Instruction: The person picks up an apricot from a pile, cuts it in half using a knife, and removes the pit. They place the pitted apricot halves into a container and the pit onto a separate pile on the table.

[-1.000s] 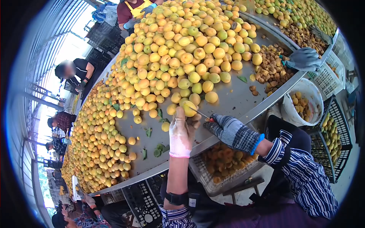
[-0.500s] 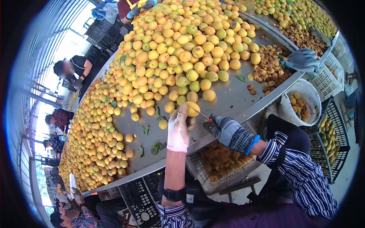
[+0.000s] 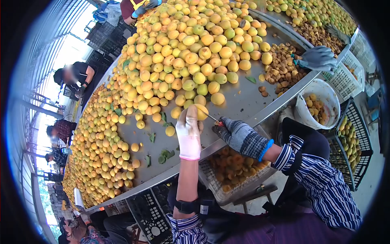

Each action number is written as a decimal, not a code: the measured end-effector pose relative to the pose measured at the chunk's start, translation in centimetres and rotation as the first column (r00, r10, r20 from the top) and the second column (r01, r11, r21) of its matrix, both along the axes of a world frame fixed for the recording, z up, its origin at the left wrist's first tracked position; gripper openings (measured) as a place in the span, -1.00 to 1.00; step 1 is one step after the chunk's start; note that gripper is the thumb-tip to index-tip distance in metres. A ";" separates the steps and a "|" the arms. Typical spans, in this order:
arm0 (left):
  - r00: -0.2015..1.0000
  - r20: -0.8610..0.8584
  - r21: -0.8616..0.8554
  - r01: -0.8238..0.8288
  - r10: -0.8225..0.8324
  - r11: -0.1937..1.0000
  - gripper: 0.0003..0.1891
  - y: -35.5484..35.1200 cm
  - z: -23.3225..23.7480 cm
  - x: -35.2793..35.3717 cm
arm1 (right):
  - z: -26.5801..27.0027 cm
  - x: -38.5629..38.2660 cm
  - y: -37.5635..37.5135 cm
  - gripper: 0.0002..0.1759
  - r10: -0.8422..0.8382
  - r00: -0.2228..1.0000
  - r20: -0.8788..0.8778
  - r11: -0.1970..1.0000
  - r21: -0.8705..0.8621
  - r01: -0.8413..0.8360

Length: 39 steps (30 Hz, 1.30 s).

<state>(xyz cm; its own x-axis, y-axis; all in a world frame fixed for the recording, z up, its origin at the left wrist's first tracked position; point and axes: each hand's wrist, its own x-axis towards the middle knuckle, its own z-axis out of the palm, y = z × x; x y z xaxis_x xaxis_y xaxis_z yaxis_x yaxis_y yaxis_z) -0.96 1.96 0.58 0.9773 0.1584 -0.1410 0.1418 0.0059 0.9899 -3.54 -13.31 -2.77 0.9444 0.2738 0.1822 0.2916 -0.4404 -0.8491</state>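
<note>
My left hand, in a white glove with a pink edge, grips a yellow-orange apricot between thumb and fingers over the metal table. A grey knit glove with a blue cuff covers my right hand, closed around a small knife with a red handle. Its thin blade points left, with the tip right at the apricot's side. Just beyond my left hand lies the edge of a big apricot heap. Loose green leaves rest on the metal to the left.
Below the table edge stands a crate of apricot pieces. Brown pieces lie at right, near grey gloves. A white bucket and a black crate stand beyond. Several people work around the table, one person at left.
The whole view has shifted slightly. More of the knife's blade shows between my right hand and the apricot. Both hands keep their holds.
</note>
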 end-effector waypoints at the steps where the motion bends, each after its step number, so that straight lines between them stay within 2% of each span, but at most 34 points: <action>1: 0.999 -0.017 -0.068 0.043 -0.045 0.997 -0.49 0.0 0.2 0.1 | 0.3 -0.1 0.0 -0.73 -0.010 1.000 -0.024 1.000 0.001 0.010; 2: 0.995 -0.098 -0.199 -0.020 0.000 0.980 -0.48 -0.5 0.0 0.3 | 0.1 -0.1 0.1 -0.73 -0.012 1.000 -0.026 1.000 -0.001 0.012; 3: 0.995 -0.098 -0.201 -0.017 -0.002 0.980 -0.48 -0.7 0.2 0.5 | -0.3 0.1 0.2 -0.73 -0.008 1.000 0.004 1.000 -0.024 0.008; 5: 0.948 -0.312 -0.347 -0.170 0.057 0.923 -0.45 -1.2 0.6 0.4 | -0.4 0.0 0.4 -0.73 -0.009 1.000 0.024 0.999 -0.047 0.010; 6: 0.940 -0.340 -0.342 -0.156 0.033 0.927 -0.41 -1.4 0.6 0.6 | 0.0 -0.1 0.4 -0.73 -0.032 0.999 0.016 0.997 -0.075 0.033; 7: 0.938 -0.344 -0.341 -0.154 0.029 0.927 -0.41 -1.4 0.5 0.6 | 0.3 -0.1 0.5 -0.73 -0.054 0.999 0.010 0.993 -0.102 0.054; 8: 0.938 -0.345 -0.343 -0.098 -0.028 0.934 -0.39 -1.2 0.5 0.7 | 0.3 0.0 0.5 -0.71 -0.051 0.997 -0.061 0.995 -0.091 0.045; 9: 0.936 -0.340 -0.345 -0.040 -0.086 0.938 -0.38 -1.1 0.7 0.9 | 0.5 0.1 0.4 -0.71 -0.054 0.997 -0.056 0.995 -0.088 0.049; 13: 0.953 -0.283 -0.355 0.001 -0.108 0.935 -0.38 -1.0 1.0 0.7 | 1.9 0.7 -1.0 -0.68 -0.030 0.996 -0.082 0.999 -0.018 0.029; 15: 0.943 -0.156 -0.197 0.261 -0.293 0.945 -0.37 -0.3 0.7 0.7 | 2.6 0.8 -1.5 -0.67 -0.013 0.993 -0.121 1.000 0.002 0.014; 16: 0.944 -0.157 -0.195 0.260 -0.292 0.946 -0.37 -0.3 0.5 0.4 | 2.8 0.8 -1.5 -0.67 0.004 0.987 -0.158 1.000 -0.005 -0.005; 17: 0.957 -0.137 -0.108 0.243 -0.256 0.964 -0.37 -0.5 0.5 0.2 | 2.9 0.8 -1.5 -0.67 0.021 0.981 -0.195 1.000 -0.011 -0.024; 18: 0.968 -0.116 -0.021 0.223 -0.224 0.975 -0.37 -0.8 0.4 0.0 | 2.6 0.8 -1.4 -0.67 0.020 0.980 -0.197 1.000 -0.009 -0.023; 19: 0.966 -0.124 -0.021 0.226 -0.227 0.974 -0.37 -1.0 0.2 -0.2 | 1.9 0.7 -1.2 -0.68 0.043 0.990 -0.136 0.999 0.006 -0.043; 21: 0.930 -0.284 -0.380 0.115 -0.234 0.918 -0.38 -1.5 -0.1 -0.3 | 0.7 0.6 -0.9 -0.68 0.068 0.995 -0.074 0.998 0.013 -0.067; 23: 0.923 -0.302 -0.398 0.104 -0.238 0.912 -0.40 -1.5 -0.6 -0.1 | 0.4 0.6 -0.6 -0.69 0.052 0.999 -0.003 0.998 0.039 -0.052; 24: 0.976 -0.173 -0.202 0.099 -0.135 0.974 -0.40 -1.6 -1.2 0.1 | 0.8 0.6 -0.5 -0.69 0.052 0.999 -0.005 0.998 0.041 -0.052; 25: 0.998 -0.021 -0.002 0.059 -0.059 0.998 -0.39 -1.6 -1.5 0.2 | 1.4 0.6 -0.6 -0.70 0.027 0.991 -0.132 0.999 0.023 -0.024; 26: 0.998 -0.022 -0.001 0.064 -0.064 0.998 -0.39 -1.4 -1.4 0.2 | 2.1 0.7 -0.7 -0.71 -0.004 0.967 -0.255 1.000 0.001 0.004; 29: 0.987 -0.050 0.065 0.154 -0.151 0.986 -0.37 -1.0 -0.6 0.1 | 1.3 0.5 -0.6 -0.69 0.010 0.983 -0.185 0.997 0.077 0.004; 31: 0.976 -0.183 -0.243 0.068 -0.114 0.968 -0.49 -1.7 0.3 -0.3 | 1.5 0.6 -0.9 -0.68 0.035 0.984 -0.175 0.999 0.044 -0.028; 32: 0.983 -0.172 -0.168 0.039 -0.068 0.985 -0.50 -2.0 0.6 -0.4 | 1.6 0.7 -1.0 -0.68 0.060 0.985 -0.161 0.998 0.011 -0.059; 33: 0.981 -0.181 -0.169 0.038 -0.068 0.985 -0.50 -1.6 0.2 -0.5 | 1.3 0.8 -1.1 -0.68 0.061 0.984 -0.170 0.998 0.011 -0.060; 35: 0.986 0.074 0.230 0.129 -0.149 0.965 -0.52 -0.6 -0.4 0.0 | 1.1 1.1 -1.4 -0.69 0.128 0.972 -0.195 0.991 0.072 -0.116; 37: 0.988 0.072 0.247 0.116 -0.138 0.962 -0.53 -0.7 -0.3 0.1 | 1.9 1.2 -1.5 -0.69 0.100 0.964 -0.247 0.995 0.034 -0.095; 39: 0.981 0.020 0.087 0.191 -0.194 0.978 -0.55 -0.4 -0.2 -0.2 | 2.2 1.0 -1.7 -0.69 0.077 0.947 -0.311 0.997 -0.004 -0.082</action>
